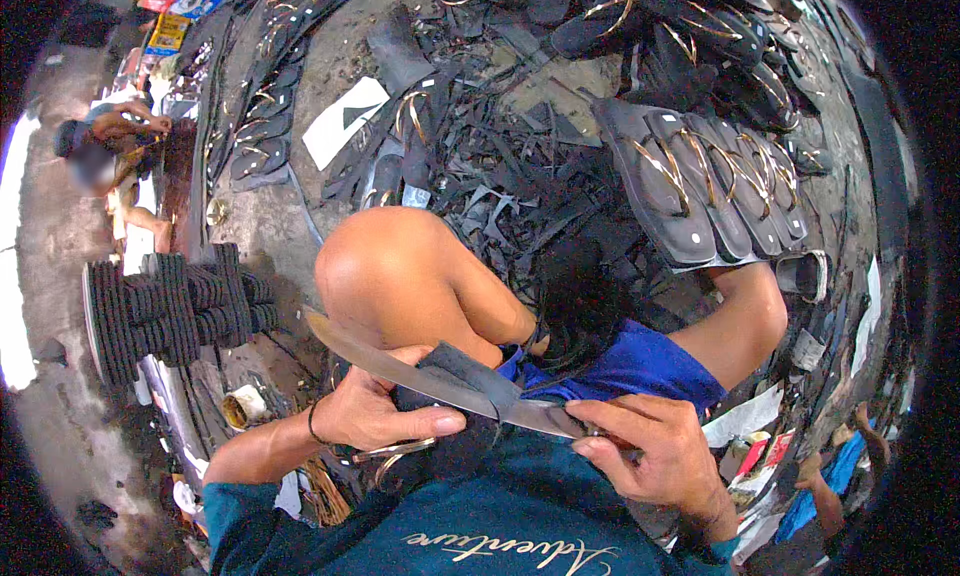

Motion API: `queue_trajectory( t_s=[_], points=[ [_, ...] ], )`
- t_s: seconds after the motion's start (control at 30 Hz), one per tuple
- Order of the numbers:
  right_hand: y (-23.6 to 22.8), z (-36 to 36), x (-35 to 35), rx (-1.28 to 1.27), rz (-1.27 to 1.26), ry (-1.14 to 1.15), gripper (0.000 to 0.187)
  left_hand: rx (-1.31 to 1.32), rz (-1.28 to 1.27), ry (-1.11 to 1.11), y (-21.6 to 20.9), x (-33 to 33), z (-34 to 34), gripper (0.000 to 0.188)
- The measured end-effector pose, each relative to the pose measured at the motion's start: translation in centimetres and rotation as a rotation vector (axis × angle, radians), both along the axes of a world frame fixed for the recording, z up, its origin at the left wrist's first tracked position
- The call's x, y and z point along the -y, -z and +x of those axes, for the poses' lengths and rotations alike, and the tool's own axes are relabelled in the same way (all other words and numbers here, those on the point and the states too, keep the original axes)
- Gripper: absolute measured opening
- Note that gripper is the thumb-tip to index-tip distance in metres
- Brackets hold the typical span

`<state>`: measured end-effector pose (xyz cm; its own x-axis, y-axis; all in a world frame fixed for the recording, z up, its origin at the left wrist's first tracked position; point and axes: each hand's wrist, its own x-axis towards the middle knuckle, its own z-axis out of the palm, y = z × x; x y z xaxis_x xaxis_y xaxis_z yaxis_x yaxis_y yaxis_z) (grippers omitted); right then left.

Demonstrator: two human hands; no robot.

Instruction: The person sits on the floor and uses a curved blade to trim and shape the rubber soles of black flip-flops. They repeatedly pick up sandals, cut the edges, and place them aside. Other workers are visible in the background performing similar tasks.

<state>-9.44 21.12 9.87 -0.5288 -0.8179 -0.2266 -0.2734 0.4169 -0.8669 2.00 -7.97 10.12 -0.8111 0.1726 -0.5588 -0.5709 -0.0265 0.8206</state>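
Note:
A long, slightly curved knife [375,358] lies slantwise before my chest, its tip to the far left. My right hand [650,451] is closed on its near end, where fingers hide the handle. Beneath the blade, my left hand [370,411] is closed round a black sandal with a gold-trimmed strap [395,458], thumb pointing right along it. A dark rubber flap [465,371] stands up against the blade at its middle. Much of the sandal is hidden by my fingers and the knife, so whether the edge touches it I cannot tell.
Several black sandals with gold straps [715,191] lie in a row beyond my right knee. Dark scraps [500,206] cover the floor ahead, beside a white sheet [345,124]. Stacked soles [180,311] stand at left. One person [120,156] sits far left; another's arm [825,491] shows lower right.

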Motion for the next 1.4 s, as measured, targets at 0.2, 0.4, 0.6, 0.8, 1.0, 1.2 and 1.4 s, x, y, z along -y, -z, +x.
queue_trajectory(
  t_s=[0.2, 0.4, 0.6, 0.8, 1.0, 1.2, 1.4],
  points=[
    [-0.6, -2.0, 4.3, 0.21, -0.122, -0.126, 0.035, 0.021, 0.009, 0.182, -0.9, -1.6, -1.1, 0.043],
    [2.1, -1.2, 4.8, 0.51, -0.426, 0.107, 0.049, -0.409, -0.701, 0.281, -5.7, 0.2, -5.7, 0.039],
    [5.0, 1.7, 5.2, 0.543, -0.621, 0.363, 0.063, 0.007, 0.246, -0.044, 1.0, -4.4, 4.9, 0.043],
    [5.3, 3.1, 4.1, 0.412, -0.527, 0.493, 0.058, -0.158, 0.755, -1.044, 5.3, -8.2, -3.0, 0.05],
    [6.9, 9.2, -2.6, 0.036, -0.163, 0.625, 0.031, -0.028, 0.542, -1.073, 6.2, -7.6, -5.3, 0.045],
    [6.7, 8.6, 0.2, 0.121, -0.112, 0.61, 0.03, 0.068, 0.485, -1.09, 9.9, -7.6, -0.1, 0.04],
    [11.3, 3.8, 6.2, 0.223, -0.42, 0.67, 0.028, 0.003, 0.131, -0.745, 10.3, -7.6, 4.6, 0.038]
  ],
)
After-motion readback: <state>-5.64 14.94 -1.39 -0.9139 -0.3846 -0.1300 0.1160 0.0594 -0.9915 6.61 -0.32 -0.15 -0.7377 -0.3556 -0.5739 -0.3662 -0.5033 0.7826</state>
